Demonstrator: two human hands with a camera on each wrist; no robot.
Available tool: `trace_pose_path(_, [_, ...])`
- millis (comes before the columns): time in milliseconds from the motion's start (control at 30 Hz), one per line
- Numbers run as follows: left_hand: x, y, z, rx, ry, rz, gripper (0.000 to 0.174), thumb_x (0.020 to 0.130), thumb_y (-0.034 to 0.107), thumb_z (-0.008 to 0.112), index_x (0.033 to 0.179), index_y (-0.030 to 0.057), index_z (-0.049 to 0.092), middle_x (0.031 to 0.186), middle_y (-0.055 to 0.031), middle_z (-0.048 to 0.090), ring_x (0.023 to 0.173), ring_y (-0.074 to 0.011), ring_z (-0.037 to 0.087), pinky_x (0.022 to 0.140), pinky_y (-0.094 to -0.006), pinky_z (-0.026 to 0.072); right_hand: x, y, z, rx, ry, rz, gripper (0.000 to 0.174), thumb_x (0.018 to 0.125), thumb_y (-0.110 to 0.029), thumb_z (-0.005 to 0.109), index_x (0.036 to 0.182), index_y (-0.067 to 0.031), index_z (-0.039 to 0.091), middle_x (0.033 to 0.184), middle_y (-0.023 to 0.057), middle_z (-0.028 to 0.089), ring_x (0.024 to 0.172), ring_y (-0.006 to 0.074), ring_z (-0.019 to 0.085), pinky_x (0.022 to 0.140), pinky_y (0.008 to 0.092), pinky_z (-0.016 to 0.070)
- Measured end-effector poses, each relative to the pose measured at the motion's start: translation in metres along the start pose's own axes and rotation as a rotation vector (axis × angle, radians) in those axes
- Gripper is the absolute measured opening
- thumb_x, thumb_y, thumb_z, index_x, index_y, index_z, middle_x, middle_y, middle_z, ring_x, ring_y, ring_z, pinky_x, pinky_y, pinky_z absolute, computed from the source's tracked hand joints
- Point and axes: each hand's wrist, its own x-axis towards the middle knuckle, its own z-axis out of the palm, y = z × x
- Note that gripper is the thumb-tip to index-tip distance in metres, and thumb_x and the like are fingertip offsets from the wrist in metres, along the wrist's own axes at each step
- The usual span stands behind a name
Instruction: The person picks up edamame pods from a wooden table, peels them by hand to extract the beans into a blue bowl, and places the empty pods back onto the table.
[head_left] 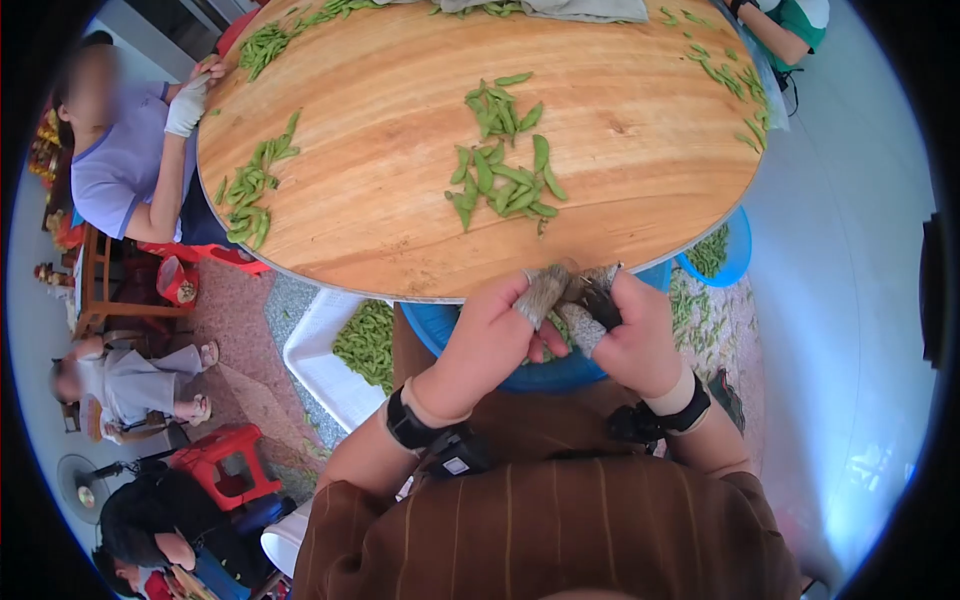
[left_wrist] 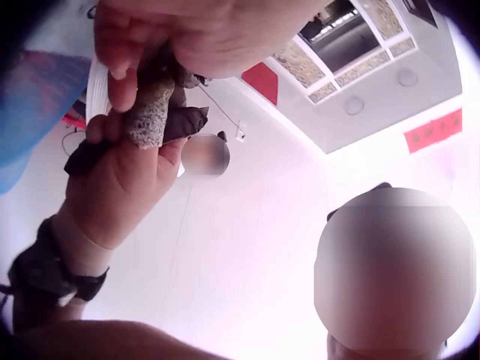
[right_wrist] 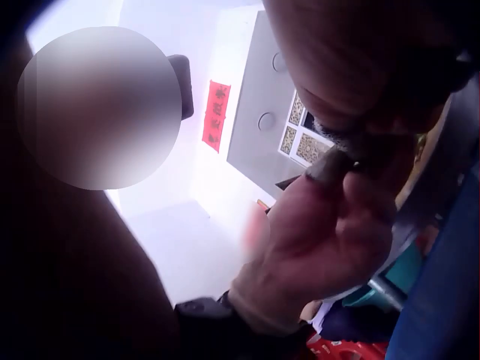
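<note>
The left hand point(head_left: 485, 335) and right hand point(head_left: 642, 335) meet at the round table's point(head_left: 640, 235) near edge, fingers bent towards each other. Worn cloth covers wrap some fingertips: a grey cover point(head_left: 544, 293) on the left thumb, dark and speckled ones on the right hand. Whatever lies between the fingertips is hidden. In the left wrist view, the right hand point(left_wrist: 120, 187) touches the left hand point(left_wrist: 225, 34). The right wrist view is dark, with the left hand point(right_wrist: 322, 232) below the right hand point(right_wrist: 360, 67). Green pods point(head_left: 510, 185) lie on the table beyond the hands.
A blue basin point(head_left: 560, 377) sits below the hands. A white crate point(head_left: 310, 345) of pods stands left, another blue basin point(head_left: 740, 245) right. More pods point(head_left: 255, 185) lie near a seated person point(head_left: 120, 175). Red stools point(head_left: 232, 462) and other people are farther left.
</note>
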Motion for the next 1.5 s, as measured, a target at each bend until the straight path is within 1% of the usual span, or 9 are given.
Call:
trace_pose_path(267, [-0.006, -0.014, -0.001, 0.167, 0.165, 0.156, 0.018, 0.093, 0.006, 0.05, 0.108, 0.0021, 0.059, 0.083, -0.0017, 0.063, 0.064, -0.0056, 0.054, 0.055, -0.0191, 0.042, 0.0, 0.007, -0.016, 0.119, -0.205, 0.101, 0.036, 0.082, -0.006, 0.06, 0.116, 0.0003, 0.053, 0.088, 0.0158, 0.065, 0.083, 0.0321, 0.066, 0.072, 0.0336, 0.0505])
trace_pose_path(367, [-0.011, -0.019, -0.004, 0.231, 0.109, 0.222, 0.022, 0.091, 0.001, 0.045, 0.109, 0.0025, 0.059, 0.084, 0.0002, 0.061, 0.066, -0.0043, 0.05, 0.058, -0.0185, 0.0413, 0.002, -0.008, -0.023, 0.235, -0.369, 0.263, 0.036, 0.082, -0.005, 0.058, 0.117, 0.0003, 0.052, 0.089, 0.0154, 0.065, 0.085, 0.0302, 0.066, 0.074, 0.033, 0.0503])
trace_pose_path(600, [-0.013, -0.015, -0.001, 0.422, 0.059, 0.329, 0.024, 0.089, -0.003, 0.043, 0.106, 0.0014, 0.059, 0.081, 0.0013, 0.06, 0.068, -0.005, 0.051, 0.06, -0.0198, 0.0428, -0.004, 0.007, -0.019, 0.216, -0.341, 0.106, 0.03, 0.079, 0.0, 0.055, 0.109, -0.0019, 0.057, 0.088, 0.0127, 0.066, 0.085, 0.0254, 0.067, 0.074, 0.0324, 0.0505])
trace_pose_path(667, [-0.013, -0.016, -0.001, 0.475, 0.079, 0.365, 0.024, 0.087, -0.004, 0.044, 0.105, 0.0014, 0.06, 0.079, 0.0013, 0.06, 0.066, -0.0055, 0.051, 0.059, -0.0206, 0.0435, -0.004, 0.009, -0.021, 0.246, -0.408, 0.12, 0.042, 0.087, -0.001, 0.052, 0.129, 0.0006, 0.049, 0.091, 0.0046, 0.063, 0.081, 0.0111, 0.06, 0.075, 0.0249, 0.0472])
trace_pose_path(767, [-0.015, -0.015, -0.001, 0.526, 0.112, 0.358, 0.024, 0.086, -0.004, 0.046, 0.104, 0.0022, 0.061, 0.077, 0.0015, 0.06, 0.064, -0.0059, 0.052, 0.058, -0.021, 0.0438, -0.002, 0.006, -0.023, 0.311, -0.407, 0.134, 0.031, 0.079, 0.003, 0.051, 0.109, -0.0019, 0.057, 0.088, 0.0097, 0.066, 0.084, 0.0195, 0.066, 0.074, 0.0298, 0.0501])
trace_pose_path(1133, [-0.011, -0.022, -0.001, 1.305, 0.355, 0.749, 0.013, 0.085, -0.001, 0.053, 0.095, 0.0014, 0.061, 0.069, -0.0036, 0.057, 0.056, -0.013, 0.053, 0.054, -0.0284, 0.045, 0.0, 0.011, -0.022, 0.367, -0.457, 0.215, 0.041, 0.079, 0.004, 0.047, 0.12, 0.0, 0.051, 0.083, 0.005, 0.059, 0.077, 0.0137, 0.058, 0.071, 0.0276, 0.0472])
trace_pose_path(1300, [-0.01, -0.019, -0.002, -0.448, -0.119, 0.009, 0.015, 0.095, 0.012, 0.047, 0.098, 0.0012, 0.057, 0.062, -0.0027, 0.047, 0.045, -0.0116, 0.039, 0.046, -0.0261, 0.0337, -0.004, 0.007, -0.03, 0.78, -0.521, 0.443, 0.036, 0.089, -0.001, 0.049, 0.125, -0.0008, 0.051, 0.081, -0.0016, 0.055, 0.074, 0.008, 0.052, 0.069, 0.0236, 0.0451])
trace_pose_path(1433, [-0.004, -0.038, -0.009, -0.776, -0.32, -0.047, 0.023, 0.096, 0.024, 0.05, 0.1, 0.0026, 0.058, 0.065, -0.0039, 0.052, 0.049, -0.0082, 0.041, 0.047, -0.0236, 0.0325, -0.016, 0.027, -0.016, 0.359, -0.401, 0.029, 0.044, 0.086, -0.006, 0.055, 0.129, -0.0035, 0.051, 0.081, 0.0029, 0.062, 0.07, 0.013, 0.06, 0.061, 0.0272, 0.0475])
trace_pose_path(1500, [-0.001, -0.043, -0.01, -0.48, -0.195, -0.062, 0.023, 0.096, 0.025, 0.051, 0.098, 0.0034, 0.059, 0.066, -0.0031, 0.053, 0.052, -0.0084, 0.043, 0.048, -0.0232, 0.0337, -0.019, 0.033, -0.014, 0.085, -0.393, -0.023, 0.048, 0.082, -0.003, 0.055, 0.129, -0.0047, 0.051, 0.081, 0.0068, 0.063, 0.071, 0.0188, 0.062, 0.062, 0.0299, 0.0485])
